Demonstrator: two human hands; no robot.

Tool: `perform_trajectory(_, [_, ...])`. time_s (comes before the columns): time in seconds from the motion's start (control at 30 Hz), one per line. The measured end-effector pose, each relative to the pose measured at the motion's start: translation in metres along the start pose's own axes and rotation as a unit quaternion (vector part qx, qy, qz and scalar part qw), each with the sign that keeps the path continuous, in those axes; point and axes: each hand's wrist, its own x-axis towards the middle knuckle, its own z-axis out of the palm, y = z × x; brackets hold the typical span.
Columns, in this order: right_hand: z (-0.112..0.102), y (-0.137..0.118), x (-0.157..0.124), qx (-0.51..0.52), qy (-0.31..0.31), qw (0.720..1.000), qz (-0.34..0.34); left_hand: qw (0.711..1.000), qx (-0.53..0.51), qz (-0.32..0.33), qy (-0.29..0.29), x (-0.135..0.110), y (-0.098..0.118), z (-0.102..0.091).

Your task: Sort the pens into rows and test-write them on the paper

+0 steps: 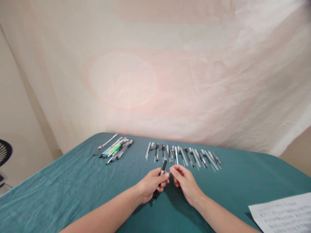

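Observation:
My left hand [154,184] is closed round a black pen [164,165], which slants up and away from me; its dark lower end shows below the palm. Close beside it, my right hand [183,181] is pinched, thumb against fingers, near the left thumb. Whatever small thing lies between those fingertips is too small to name. Beyond both hands runs a spread row of pens and pen parts [183,157], mostly clear, grey and black. Farther left, a loose pile of pens [119,149] includes a bright green one [114,149].
A dark green cloth [80,191] covers the table. A printed or written sheet of paper [284,213] lies at the lower right. Behind the table hangs a pale creased sheet [170,81]. Part of a black fan [5,152] shows at the left edge.

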Motion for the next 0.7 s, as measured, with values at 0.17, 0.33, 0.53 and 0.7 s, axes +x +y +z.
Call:
perform_trajectory(0.17, [-0.002, 0.002, 0.004, 0.025, 0.016, 0.999, 0.012, 1.000, 0.007, -0.005, 0.022, 0.002, -0.002, -0.002])
perform_trajectory(0.33, [-0.001, 0.002, 0.002, -0.024, -0.010, 1.000, 0.004, 0.999, -0.013, 0.005, 0.041, 0.006, -0.003, -0.006])
perform_trajectory(0.53, [0.002, -0.001, -0.001, -0.082, -0.035, 0.996, 0.003, 0.999, -0.005, 0.006, 0.032, 0.005, -0.006, -0.005])
perform_trajectory(0.7, [0.005, -0.004, 0.000, -0.077, -0.023, 0.997, 0.003, 0.996, -0.032, 0.015, 0.082, 0.004, 0.007, -0.008])
